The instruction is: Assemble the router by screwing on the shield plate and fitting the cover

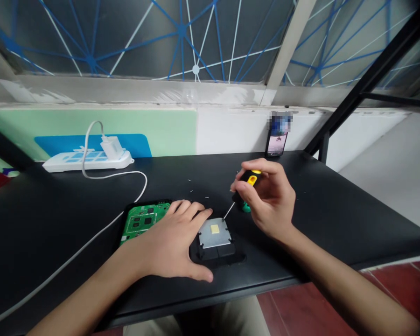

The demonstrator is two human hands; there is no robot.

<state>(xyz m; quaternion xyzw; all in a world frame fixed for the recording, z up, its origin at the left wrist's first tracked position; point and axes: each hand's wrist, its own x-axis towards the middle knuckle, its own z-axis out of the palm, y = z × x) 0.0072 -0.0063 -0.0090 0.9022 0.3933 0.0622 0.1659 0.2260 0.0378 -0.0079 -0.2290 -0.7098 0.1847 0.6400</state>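
Note:
My right hand (pixel 271 198) grips a screwdriver (pixel 250 179) by its black and yellow handle. Its thin shaft slants down to the upper right corner of a silver metal plate (pixel 215 238). A small pale yellow square pad (pixel 214 229) sits on that plate. Underneath is a black casing (pixel 227 256), which my left hand (pixel 171 240) spans with thumb and index finger along its edges. The other left fingers lie stretched over a green circuit board (pixel 149 219) in a dark frame, partly covering it. Behind the screwdriver handle shows something small and green (pixel 246 206), its kind unclear.
Three small screws, one nearest the casing (pixel 206 197), lie on the black table (pixel 329 219). A white power strip (pixel 87 161) with a plugged-in charger (pixel 111 148) stands at the back left; its white cable (pixel 87 245) crosses the left side. A phone (pixel 277 135) leans against the wall.

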